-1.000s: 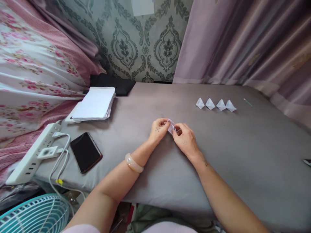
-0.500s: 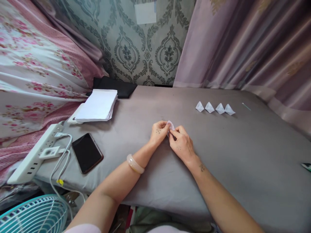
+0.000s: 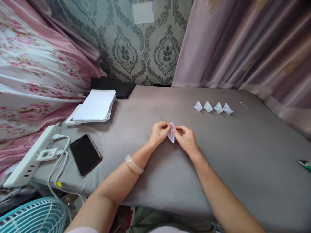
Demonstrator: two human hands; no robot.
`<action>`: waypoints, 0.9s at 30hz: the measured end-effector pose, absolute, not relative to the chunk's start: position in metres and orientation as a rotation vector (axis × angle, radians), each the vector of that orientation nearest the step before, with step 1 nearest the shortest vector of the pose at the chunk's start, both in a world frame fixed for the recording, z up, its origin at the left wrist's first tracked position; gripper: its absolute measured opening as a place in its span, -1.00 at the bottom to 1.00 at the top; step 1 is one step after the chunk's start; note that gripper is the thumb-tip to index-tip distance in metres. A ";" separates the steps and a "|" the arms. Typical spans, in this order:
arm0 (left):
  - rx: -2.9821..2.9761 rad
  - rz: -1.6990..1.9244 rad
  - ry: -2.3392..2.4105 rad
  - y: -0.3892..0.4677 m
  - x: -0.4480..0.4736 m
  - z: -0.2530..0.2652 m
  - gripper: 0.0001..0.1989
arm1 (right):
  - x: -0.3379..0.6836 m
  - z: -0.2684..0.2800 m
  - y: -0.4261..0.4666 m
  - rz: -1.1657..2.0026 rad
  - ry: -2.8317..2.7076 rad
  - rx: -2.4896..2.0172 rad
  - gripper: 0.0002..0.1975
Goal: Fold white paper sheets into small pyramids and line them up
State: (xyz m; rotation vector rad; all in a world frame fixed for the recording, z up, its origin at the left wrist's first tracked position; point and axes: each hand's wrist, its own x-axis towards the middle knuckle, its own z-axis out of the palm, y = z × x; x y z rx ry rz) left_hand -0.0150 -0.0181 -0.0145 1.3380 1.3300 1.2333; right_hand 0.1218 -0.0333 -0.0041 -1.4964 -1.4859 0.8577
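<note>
Between my two hands is a small piece of folded white paper (image 3: 171,133), its long pointed shape standing nearly upright just over the grey cloth. My left hand (image 3: 159,133) pinches its left side with thumb and fingers. On the opposite side, my right hand (image 3: 186,139) pinches the right edge, fingers curled behind. Parts of the paper are hidden by the thumbs. A pale bangle (image 3: 134,164) circles my left wrist. Farther off to the right, several folded white paper shapes (image 3: 208,106) stand in a row on the grey-covered table (image 3: 150,106).
At the left lie a stack of white paper (image 3: 94,105), a black phone (image 3: 86,154) and a white power strip (image 3: 31,158) with cables. A blue fan (image 3: 34,216) stands below the table edge. A thin stick (image 3: 244,105) rests beyond the folded shapes.
My right hand has shifted slightly to the right and its fingers have moved to the paper's right edge. More of the folded paper shows now, opened into a longer pointed shape.
</note>
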 end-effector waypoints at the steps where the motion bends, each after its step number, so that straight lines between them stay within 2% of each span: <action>1: 1.377 1.219 1.335 -0.019 -0.014 -0.013 -0.81 | 0.122 -0.006 -0.033 0.896 -1.514 -1.497 -0.73; 9: 1.214 1.196 1.160 -0.022 -0.010 -0.007 -0.79 | 0.127 -0.012 -0.027 1.205 -1.297 -1.433 -0.69; 14: 1.155 1.146 1.143 -0.023 -0.009 -0.009 -0.79 | 0.131 -0.016 -0.024 1.131 -1.299 -1.461 -0.72; 20: 1.383 1.106 1.358 -0.026 -0.012 -0.009 -0.77 | 0.126 -0.010 -0.030 0.829 -1.568 -1.569 -0.74; 27: 1.571 1.101 1.513 -0.029 -0.011 -0.004 -0.84 | 0.128 -0.004 -0.033 0.680 -1.749 -1.548 -0.71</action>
